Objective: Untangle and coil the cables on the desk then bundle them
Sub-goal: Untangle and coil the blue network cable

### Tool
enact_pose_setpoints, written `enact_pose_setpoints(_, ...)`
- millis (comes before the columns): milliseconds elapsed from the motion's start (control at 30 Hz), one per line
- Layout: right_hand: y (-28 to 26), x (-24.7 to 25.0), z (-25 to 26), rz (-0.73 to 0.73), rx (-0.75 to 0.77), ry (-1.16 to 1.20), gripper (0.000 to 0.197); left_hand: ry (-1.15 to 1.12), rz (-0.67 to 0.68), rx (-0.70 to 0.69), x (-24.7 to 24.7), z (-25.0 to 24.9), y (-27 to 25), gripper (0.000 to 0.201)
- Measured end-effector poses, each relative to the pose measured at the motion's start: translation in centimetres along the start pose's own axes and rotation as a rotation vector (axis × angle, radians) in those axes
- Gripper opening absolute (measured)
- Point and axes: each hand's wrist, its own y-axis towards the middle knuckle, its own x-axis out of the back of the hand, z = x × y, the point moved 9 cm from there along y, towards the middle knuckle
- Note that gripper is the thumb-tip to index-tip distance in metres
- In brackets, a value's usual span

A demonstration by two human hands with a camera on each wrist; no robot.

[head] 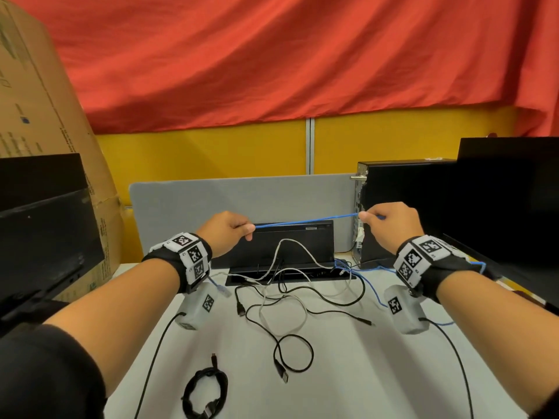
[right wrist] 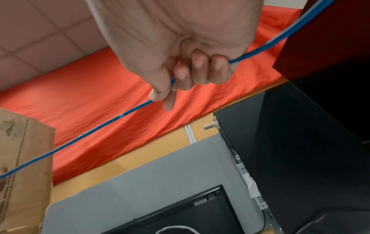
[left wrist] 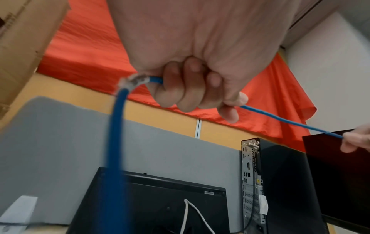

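Observation:
A blue network cable (head: 305, 221) is stretched taut between my two raised hands above the desk. My left hand (head: 234, 229) grips it in a fist, and its short end with a clear plug (head: 223, 290) hangs below that wrist. In the left wrist view the fingers (left wrist: 192, 88) curl round the blue cable (left wrist: 280, 119). My right hand (head: 379, 217) pinches the cable between thumb and curled fingers (right wrist: 180, 76), the blue cable (right wrist: 100, 126) running on past the wrist. Black and white cables (head: 281, 300) lie tangled on the white desk (head: 348, 373). A coiled black cable (head: 205, 391) lies near the front.
A small black monitor (head: 290, 246) stands behind an open cable slot at the desk's back, with a grey divider panel (head: 211, 195) behind it. A black computer tower (head: 402, 207) and monitor stand at the right. Black monitors and a cardboard box (head: 39, 116) fill the left.

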Motion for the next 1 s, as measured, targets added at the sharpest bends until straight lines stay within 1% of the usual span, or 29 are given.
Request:
enact_pose_setpoints(100, 0.1, 1.0, -1.1, -0.068, -0.037, -0.045, 0.032, 0.041, 0.003, 0.012, 0.6, 0.7, -0.3, 0.035)
enact_pose_setpoints(200, 0.2, 1.0, -2.1, -0.075, -0.052, -0.093, 0.031, 0.047, 0.011, 0.015, 0.9, 0.9, -0.7, 0.035)
enact_pose_setpoints(267, 0.2, 0.8, -2.9, -0.088, -0.074, -0.093, 0.03, 0.007, 0.009, 0.04, 0.8, 0.7, -1.0, 0.039)
enact_pose_setpoints(333, 0.3, 0.8, -4.0, -0.096, -0.109, -0.062, 0.027, -0.164, -0.007, 0.093, 1.0, 0.8, -1.4, 0.046)
enact_pose_setpoints(400, 0.1, 0.4, -5.2, -0.05, -0.134, -0.043, 0.025, -0.501, 0.022, 0.152, 0.7, 1.0, -2.1, 0.047)
enact_pose_setpoints(433, -0.2, -0.2, -5.6, -0.002, -0.136, -0.045, 0.023, -0.686, 0.059, 0.16, 0.5, 0.6, -2.4, 0.045)
enact_pose_setpoints(500, -1.0, -2.3, -5.6, 0.156, -0.119, -0.066, 0.021, -0.977, 0.115, 0.137, 0.0, -0.6, -2.8, 0.037)
enact_pose_setpoints(600, -3.7, -6.3, -5.2, 0.445, -0.096, -0.133, 0.022, -1.276, 0.107, 0.107, -0.1, -2.2, -2.8, 0.026)
enact_pose_setpoints(633, -4.8, -7.5, -5.0, 0.528, -0.09, -0.158, 0.024, -1.342, 0.098, 0.104, -0.2, -2.6, -2.7, 0.026)
enact_pose_setpoints(700, -6.9, -9.4, -4.5, 0.674, -0.064, -0.182, 0.031, -1.407, 0.073, 0.108, -0.4, -3.2, -2.6, 0.031)
enact_pose_setpoints(767, -9.0, -10.5, -3.1, 0.784, -0.018, -0.156, 0.037, -1.425, 0.022, 0.096, -0.5, -3.6, -2.6, 0.034)
enact_pose_setpoints(867, -11.3, -11.2, 0.3, 0.901, 0.091, -0.115, 0.039, -1.429, -0.055, 0.089, -0.6, -3.8, -2.6, 0.034)
enact_pose_setpoints(900, -11.9, -11.2, 1.3, 0.931, 0.122, -0.105, 0.039, -1.439, -0.085, 0.101, -0.7, -3.5, -2.6, 0.037)
enact_pose_setpoints(1000, -13.5, -10.4, 4.0, 1.049, 0.134, -0.01, 0.037, -1.462, -0.241, 0.174, -0.7, -1.8, -2.3, 0.049)
